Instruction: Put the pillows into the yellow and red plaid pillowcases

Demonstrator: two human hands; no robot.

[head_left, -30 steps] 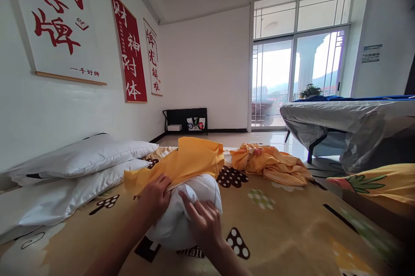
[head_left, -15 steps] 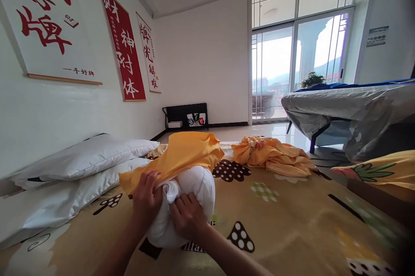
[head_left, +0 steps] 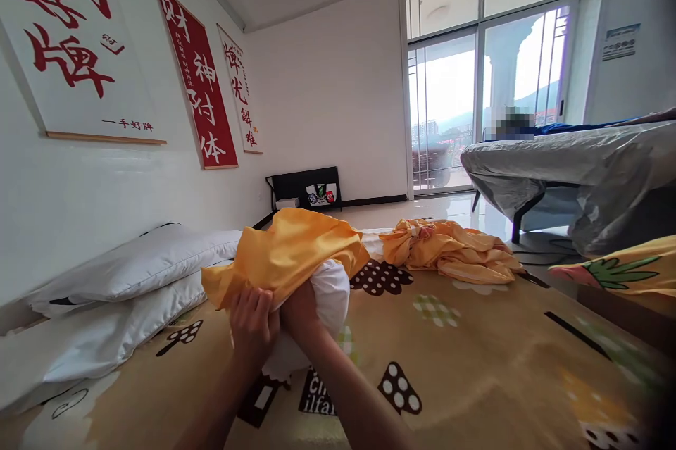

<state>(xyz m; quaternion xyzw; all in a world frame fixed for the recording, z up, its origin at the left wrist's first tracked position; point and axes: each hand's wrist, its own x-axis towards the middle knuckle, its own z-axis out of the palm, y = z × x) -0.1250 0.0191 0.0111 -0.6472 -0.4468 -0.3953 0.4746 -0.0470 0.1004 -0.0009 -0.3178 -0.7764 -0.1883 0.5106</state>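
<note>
A yellow pillowcase (head_left: pixel 298 242) is draped over the top of a bunched white pillow (head_left: pixel 335 295) in front of me. My left hand (head_left: pixel 253 320) is closed on the near edge of the case, fingers curled over the cloth. Under that edge, my right hand (head_left: pixel 302 313) reaches in against the pillow. Its fingers are hidden by the yellow fabric, so their grip does not show. The pillow's right side and lower part stick out below the case.
Two white pillows (head_left: pixel 153 267) lie stacked at the left by the wall. A crumpled yellow cloth bundle (head_left: pixel 448 249) rests further back on the patterned brown sheet (head_left: pixel 465 358). Yellow fabric with a leaf print (head_left: pixel 623 270) is at the right, near a plastic-covered table (head_left: pixel 581 161).
My right hand has moved from the exposed twist of white pillow in under the yellow case. The case's edge now covers that twist and the right fingers. My left hand keeps its hold.
</note>
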